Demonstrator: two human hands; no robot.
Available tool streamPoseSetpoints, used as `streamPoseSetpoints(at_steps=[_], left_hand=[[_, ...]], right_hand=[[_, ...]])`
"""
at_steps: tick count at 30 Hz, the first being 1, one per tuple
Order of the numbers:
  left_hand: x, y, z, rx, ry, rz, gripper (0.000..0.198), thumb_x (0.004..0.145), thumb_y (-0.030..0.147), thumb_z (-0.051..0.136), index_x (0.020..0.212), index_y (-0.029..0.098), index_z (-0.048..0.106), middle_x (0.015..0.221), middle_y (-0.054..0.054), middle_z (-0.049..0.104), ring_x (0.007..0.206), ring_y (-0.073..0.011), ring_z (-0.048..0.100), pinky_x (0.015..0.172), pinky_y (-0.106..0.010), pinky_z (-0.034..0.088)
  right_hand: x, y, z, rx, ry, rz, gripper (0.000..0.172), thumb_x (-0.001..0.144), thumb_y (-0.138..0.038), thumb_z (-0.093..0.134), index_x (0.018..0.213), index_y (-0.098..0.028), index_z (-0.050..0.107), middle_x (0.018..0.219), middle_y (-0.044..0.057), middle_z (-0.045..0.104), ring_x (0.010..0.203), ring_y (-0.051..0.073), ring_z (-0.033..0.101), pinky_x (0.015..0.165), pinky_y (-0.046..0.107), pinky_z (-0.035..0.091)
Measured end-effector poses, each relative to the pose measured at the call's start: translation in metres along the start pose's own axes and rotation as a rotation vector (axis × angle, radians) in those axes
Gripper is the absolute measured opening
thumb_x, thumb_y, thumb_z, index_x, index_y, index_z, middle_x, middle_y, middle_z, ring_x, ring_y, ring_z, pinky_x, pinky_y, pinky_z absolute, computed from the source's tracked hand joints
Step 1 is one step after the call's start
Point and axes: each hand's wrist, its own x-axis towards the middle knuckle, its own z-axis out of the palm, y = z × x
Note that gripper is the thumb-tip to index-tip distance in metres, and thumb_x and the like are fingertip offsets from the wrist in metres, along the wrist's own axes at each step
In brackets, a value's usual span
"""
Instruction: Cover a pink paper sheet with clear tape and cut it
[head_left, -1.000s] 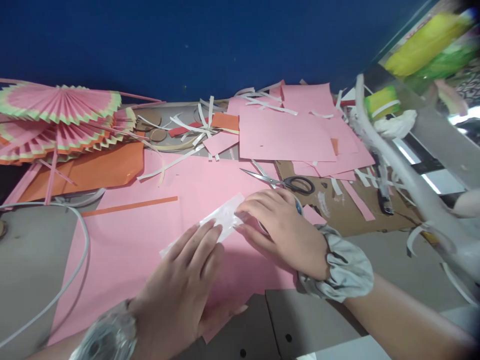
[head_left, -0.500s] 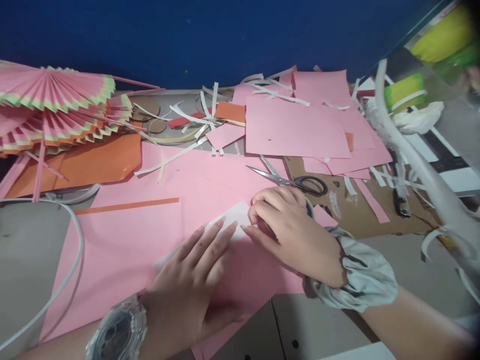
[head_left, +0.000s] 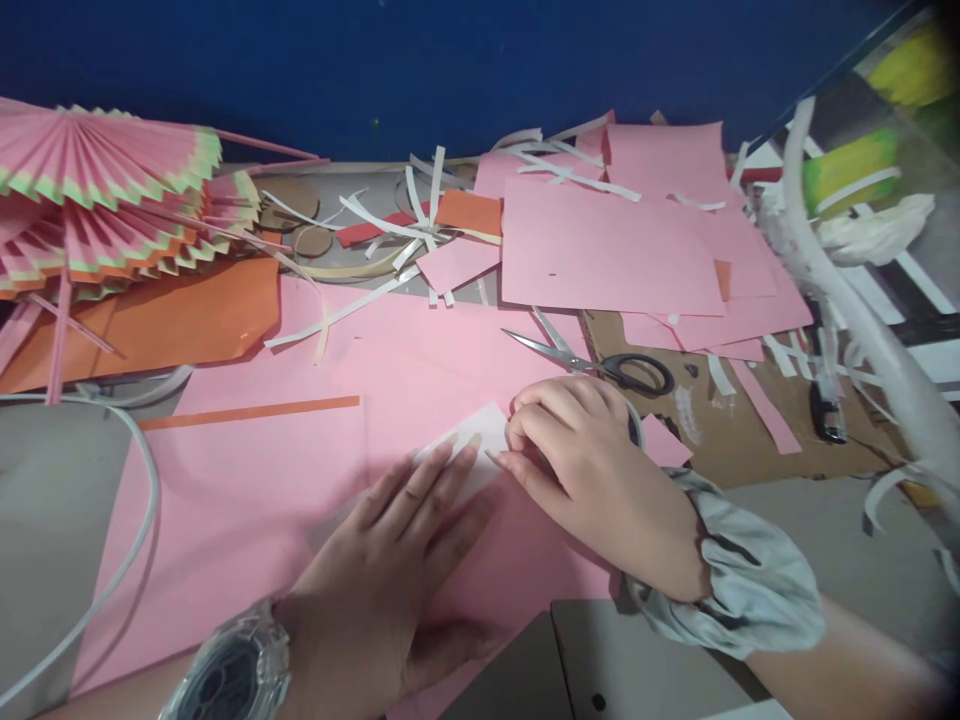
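A small piece of white paper (head_left: pixel 486 432) lies slanted on a large sheet of pink paper (head_left: pixel 405 345). My left hand (head_left: pixel 397 550) rests flat over the white paper, fingers stretched out and pressing on it. At the paper's right end, my right hand (head_left: pixel 574 450) has its fingers curled together, thumb towards the paper; what they hold, if anything, is hidden. Part of a dark round rim (head_left: pixel 634 425) shows from behind my right hand. Just beyond that hand lie scissors (head_left: pixel 574 362) with black handles, blades parted.
Folded pink paper fans (head_left: pixel 112 165) and orange paper (head_left: pixel 150 325) lie at the left. Pink sheets (head_left: pixel 607 250) and white paper strips (head_left: pixel 427 225) are piled at the back. Cardboard (head_left: pixel 720 420) with a black cutter (head_left: pixel 827 415) sits at the right. A white cable (head_left: pixel 142 540) curves at the left.
The view has shifted slightly. My left hand's index finger has drawn back from the white paper towards my thumb. My right hand stays at the paper's right end.
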Motion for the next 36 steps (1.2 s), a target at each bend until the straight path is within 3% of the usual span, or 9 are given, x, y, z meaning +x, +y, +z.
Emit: streamPoseSetpoints(at_steps=[12,18,24,30,36], left_hand=[[-0.001,0.002,-0.002,-0.058,0.01,-0.036,0.083,0.079,0.071,0.033,0.142,0.016,0.027,0.15,-0.009,0.025,0.137,-0.0268,0.017,0.109,-0.04,0.008],[0.001,0.001,-0.006,-0.074,0.05,-0.074,0.088,0.072,0.073,0.045,0.137,0.015,0.035,0.147,-0.008,0.029,0.134,-0.0274,0.022,0.112,-0.042,0.012],[-0.001,0.0,-0.012,-0.065,0.154,-0.011,0.067,0.077,0.06,0.051,0.118,0.007,0.052,0.143,-0.014,0.036,0.132,-0.0313,0.027,0.11,-0.046,0.019],[0.001,0.007,-0.014,-0.012,0.159,0.011,0.074,0.08,0.059,0.048,0.128,0.002,0.044,0.145,-0.018,0.031,0.134,-0.0332,0.023,0.109,-0.046,0.019],[0.002,0.007,-0.005,0.036,0.07,0.014,0.081,0.079,0.067,0.04,0.134,0.007,0.041,0.148,-0.019,0.022,0.135,-0.0359,0.021,0.109,-0.046,0.015]], right_hand=[[0.0,-0.001,-0.001,-0.001,-0.031,0.004,0.013,0.087,-0.026,0.048,0.075,-0.02,0.048,0.09,0.003,0.053,0.092,0.02,0.044,0.091,0.04,0.028],[-0.002,0.0,0.001,0.001,-0.02,-0.003,0.016,0.088,-0.03,0.047,0.076,-0.02,0.048,0.092,0.004,0.054,0.092,0.021,0.044,0.089,0.04,0.028],[-0.001,0.0,-0.001,0.022,-0.034,-0.018,0.017,0.09,-0.032,0.044,0.079,-0.021,0.05,0.095,0.005,0.055,0.094,0.021,0.044,0.091,0.041,0.026],[-0.002,-0.002,-0.005,0.044,-0.061,-0.127,0.019,0.092,-0.025,0.038,0.082,-0.02,0.054,0.101,0.005,0.055,0.097,0.019,0.044,0.096,0.04,0.023],[-0.003,0.001,-0.004,-0.012,0.015,-0.048,0.021,0.092,-0.019,0.035,0.084,-0.019,0.055,0.098,0.005,0.056,0.094,0.018,0.046,0.097,0.039,0.025]])
